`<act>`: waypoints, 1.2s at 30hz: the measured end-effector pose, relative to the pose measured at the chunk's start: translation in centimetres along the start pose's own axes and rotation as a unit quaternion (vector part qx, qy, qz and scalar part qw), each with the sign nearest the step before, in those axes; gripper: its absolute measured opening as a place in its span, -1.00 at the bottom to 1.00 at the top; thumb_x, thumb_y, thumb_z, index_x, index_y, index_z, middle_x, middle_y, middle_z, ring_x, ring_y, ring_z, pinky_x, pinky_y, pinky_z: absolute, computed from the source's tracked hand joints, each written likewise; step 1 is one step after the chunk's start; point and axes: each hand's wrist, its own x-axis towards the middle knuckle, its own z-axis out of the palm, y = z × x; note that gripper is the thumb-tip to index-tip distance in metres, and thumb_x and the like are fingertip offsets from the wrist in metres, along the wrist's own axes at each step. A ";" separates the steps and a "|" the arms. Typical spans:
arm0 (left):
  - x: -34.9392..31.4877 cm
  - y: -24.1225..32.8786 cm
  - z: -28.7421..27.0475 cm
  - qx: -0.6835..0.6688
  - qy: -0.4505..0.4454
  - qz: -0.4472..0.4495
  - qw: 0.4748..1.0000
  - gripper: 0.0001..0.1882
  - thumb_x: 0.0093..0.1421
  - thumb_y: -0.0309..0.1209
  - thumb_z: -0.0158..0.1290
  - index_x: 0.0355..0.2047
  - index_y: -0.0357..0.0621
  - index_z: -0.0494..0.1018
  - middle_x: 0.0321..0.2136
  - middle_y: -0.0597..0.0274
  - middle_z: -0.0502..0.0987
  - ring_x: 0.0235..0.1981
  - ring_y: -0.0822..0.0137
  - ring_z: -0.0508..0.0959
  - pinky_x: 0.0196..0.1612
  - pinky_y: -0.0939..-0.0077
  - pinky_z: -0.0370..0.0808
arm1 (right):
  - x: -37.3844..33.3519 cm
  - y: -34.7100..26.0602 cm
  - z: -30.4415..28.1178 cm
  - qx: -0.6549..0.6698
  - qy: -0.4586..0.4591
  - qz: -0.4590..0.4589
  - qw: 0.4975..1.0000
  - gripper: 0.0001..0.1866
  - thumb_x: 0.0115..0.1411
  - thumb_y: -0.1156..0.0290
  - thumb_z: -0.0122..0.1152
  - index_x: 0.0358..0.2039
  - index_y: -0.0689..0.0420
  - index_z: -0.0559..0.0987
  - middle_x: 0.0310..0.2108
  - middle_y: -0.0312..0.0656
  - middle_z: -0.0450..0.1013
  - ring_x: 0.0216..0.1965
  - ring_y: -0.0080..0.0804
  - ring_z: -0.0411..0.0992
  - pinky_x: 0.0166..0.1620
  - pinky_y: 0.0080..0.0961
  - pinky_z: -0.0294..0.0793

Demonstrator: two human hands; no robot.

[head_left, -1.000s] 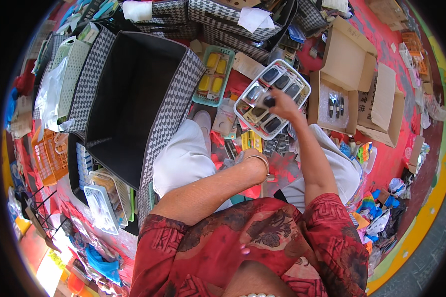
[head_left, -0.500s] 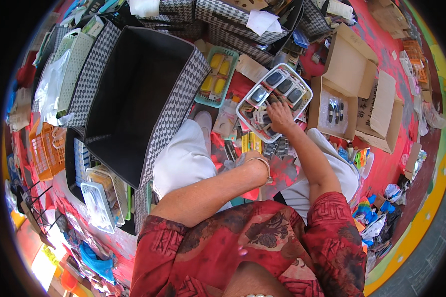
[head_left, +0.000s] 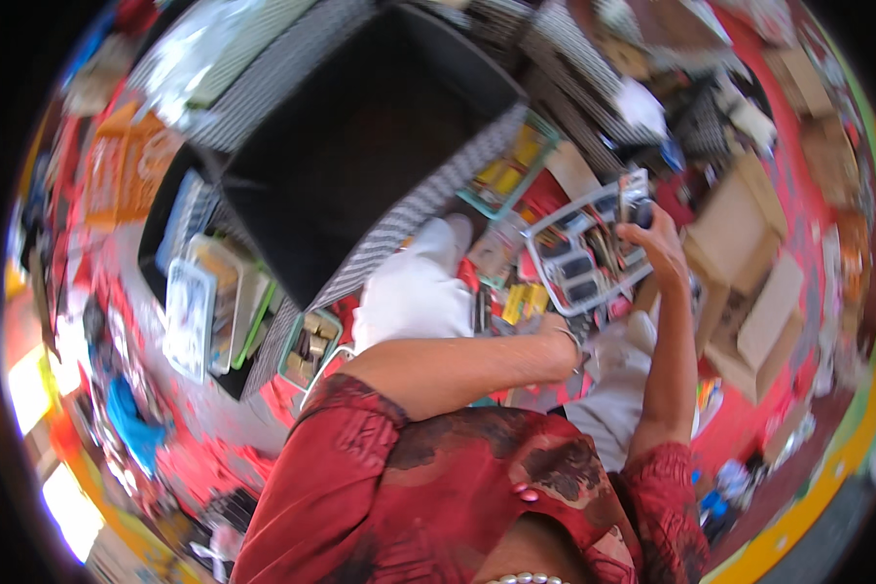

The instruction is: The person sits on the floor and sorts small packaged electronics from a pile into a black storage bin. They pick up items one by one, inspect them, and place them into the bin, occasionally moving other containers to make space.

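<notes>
Landmark: the white basket (head_left: 542, 275), holding dark-faced packs (head_left: 581, 271). Right hand (head_left: 665, 245): at the right side of the white basket, fingers gripping a clear-fronted packet (head_left: 633, 192) with a dark item in it, over the basket's upper right corner. Left hand (head_left: 555, 324): near the basket's lower edge, bent at the wrist; fingers hidden. Yellow pack (head_left: 526, 303): just beside the basket, lower left. Teal basket (head_left: 530, 182) with yellow items: upper left of the white basket. Black bin (head_left: 360, 146): farther left. Open cardboard box (head_left: 740, 226): right of the white basket.
</notes>
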 end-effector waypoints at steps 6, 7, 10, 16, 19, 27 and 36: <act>2.3 1.7 -0.3 -0.016 0.003 0.007 1.000 -0.68 -0.06 -0.29 0.14 -0.23 0.05 0.50 -0.25 0.34 0.52 -0.25 0.34 0.52 -0.26 0.35 0.45 | 1.4 -16.7 8.3 -0.196 -0.014 -0.419 0.886 -0.50 -0.22 0.43 0.24 -0.18 0.23 0.38 -0.36 -0.08 0.42 -0.26 -0.26 0.41 -0.16 -0.44 0.34; 2.6 1.7 -0.3 -0.022 0.005 0.007 1.000 -0.68 -0.06 -0.29 0.14 -0.23 0.05 0.50 -0.25 0.34 0.52 -0.25 0.34 0.52 -0.26 0.36 0.45 | 2.2 -18.6 9.9 -0.257 -0.024 -0.459 0.850 -0.52 -0.21 0.43 0.21 -0.19 0.21 0.38 -0.34 -0.05 0.41 -0.22 -0.20 0.38 -0.14 -0.41 0.33; 2.5 1.0 -0.2 -0.034 0.012 0.006 0.999 -0.67 -0.06 -0.29 0.13 -0.22 0.05 0.50 -0.25 0.33 0.52 -0.25 0.34 0.51 -0.26 0.36 0.45 | 6.5 -21.8 16.0 -0.418 -0.093 -0.552 0.715 -0.64 -0.23 0.52 0.11 -0.30 0.20 0.40 -0.34 -0.06 0.41 -0.20 -0.14 0.35 -0.14 -0.32 0.33; 0.6 -0.6 -0.4 -0.081 0.073 0.057 0.992 -0.67 -0.06 -0.29 0.13 -0.21 0.04 0.49 -0.24 0.32 0.51 -0.24 0.34 0.51 -0.26 0.37 0.45 | 11.5 -19.7 26.8 -0.613 -0.273 -0.344 0.656 -0.70 -0.35 0.49 0.21 -0.46 0.22 0.50 -0.43 -0.02 0.48 -0.34 -0.15 0.47 -0.28 -0.35 0.46; -0.2 -1.1 -0.8 -0.116 0.099 0.083 0.985 -0.66 -0.05 -0.30 0.13 -0.21 0.03 0.48 -0.23 0.32 0.51 -0.23 0.34 0.51 -0.25 0.37 0.45 | 10.5 -19.1 32.1 -0.541 -0.370 -0.350 0.669 -0.60 -0.35 0.48 0.17 -0.37 0.27 0.44 -0.59 -0.06 0.46 -0.45 -0.19 0.48 -0.34 -0.37 0.44; -1.9 0.1 -2.0 -0.142 0.143 0.137 0.970 -0.65 -0.05 -0.30 0.12 -0.19 0.02 0.47 -0.22 0.30 0.51 -0.22 0.34 0.50 -0.25 0.38 0.44 | 8.0 -15.3 39.0 -0.596 -0.468 -0.248 0.603 -0.53 -0.33 0.37 0.30 -0.30 0.22 0.52 -0.38 0.00 0.48 -0.26 -0.18 0.46 -0.23 -0.39 0.45; -2.7 -2.0 0.2 -0.167 0.146 0.113 0.969 -0.64 -0.04 -0.31 0.11 -0.18 0.00 0.46 -0.21 0.29 0.50 -0.20 0.34 0.50 -0.24 0.39 0.44 | 11.8 -16.0 39.5 -0.480 -0.274 -0.212 0.806 -0.33 -0.28 0.25 0.34 -0.14 0.27 0.34 -0.29 0.05 0.44 -0.21 -0.13 0.42 -0.14 -0.35 0.39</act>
